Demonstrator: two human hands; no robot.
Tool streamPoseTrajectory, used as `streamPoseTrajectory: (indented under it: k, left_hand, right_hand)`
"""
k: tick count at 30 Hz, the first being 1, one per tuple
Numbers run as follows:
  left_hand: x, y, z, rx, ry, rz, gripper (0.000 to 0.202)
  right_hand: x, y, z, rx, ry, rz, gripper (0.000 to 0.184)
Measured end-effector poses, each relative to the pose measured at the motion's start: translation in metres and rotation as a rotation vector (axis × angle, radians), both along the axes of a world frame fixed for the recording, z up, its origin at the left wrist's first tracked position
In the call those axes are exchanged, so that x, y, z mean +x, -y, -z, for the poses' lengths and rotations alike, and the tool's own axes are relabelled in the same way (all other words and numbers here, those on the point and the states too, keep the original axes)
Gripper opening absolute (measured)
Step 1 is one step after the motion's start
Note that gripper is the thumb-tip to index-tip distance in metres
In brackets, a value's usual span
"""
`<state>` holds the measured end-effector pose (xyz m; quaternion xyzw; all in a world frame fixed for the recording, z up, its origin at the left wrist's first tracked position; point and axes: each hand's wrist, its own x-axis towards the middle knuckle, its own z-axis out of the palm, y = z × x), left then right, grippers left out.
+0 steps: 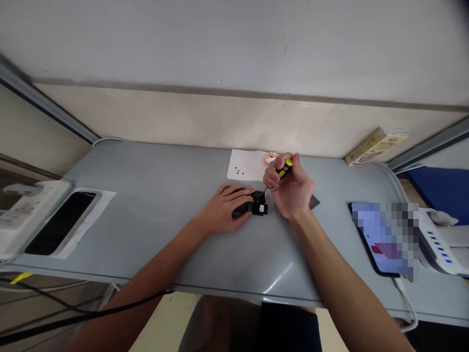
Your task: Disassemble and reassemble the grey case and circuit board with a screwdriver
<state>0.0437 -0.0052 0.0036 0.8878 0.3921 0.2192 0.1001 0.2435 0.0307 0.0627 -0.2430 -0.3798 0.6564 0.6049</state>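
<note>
My left hand presses a small black device down on the grey table, its fingers curled over the left part. The device looks like a computer mouse with its inside partly exposed, though I cannot be sure of its kind. My right hand is wrapped round a screwdriver with a black and yellow handle. The thin shaft slants down to the left, and its tip meets the device near its upper edge. Beyond my hands lies a white sheet of paper with several tiny dark screws on it.
An orange-and-white round item sits on the paper. A dark flat piece is partly behind my right wrist. Phones lie at left and right, beside power strips. A carton leans by the wall.
</note>
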Motion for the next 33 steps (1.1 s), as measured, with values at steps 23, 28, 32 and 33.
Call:
streamPoseTrajectory:
  k: [23,28,32,33]
  left_hand:
    - [0.005,-0.002,-0.007,-0.049,-0.017,-0.037,0.037]
    - [0.012,-0.003,-0.011,-0.067,-0.022,0.003,0.044]
    - [0.015,-0.003,-0.011,-0.080,-0.038,0.008,0.046]
    - [0.015,-0.003,-0.010,-0.084,-0.042,0.008,0.046]
  right_hand:
    - [-0.001,0.002,0.001,0.010,-0.025,-0.052,0.050]
    - [0.000,0.003,0.000,0.030,-0.066,-0.053,0.042]
    - [0.000,0.002,-0.001,0.015,-0.022,-0.066,0.041]
    - [0.000,0.002,-0.001,0.011,-0.008,-0.057,0.042]
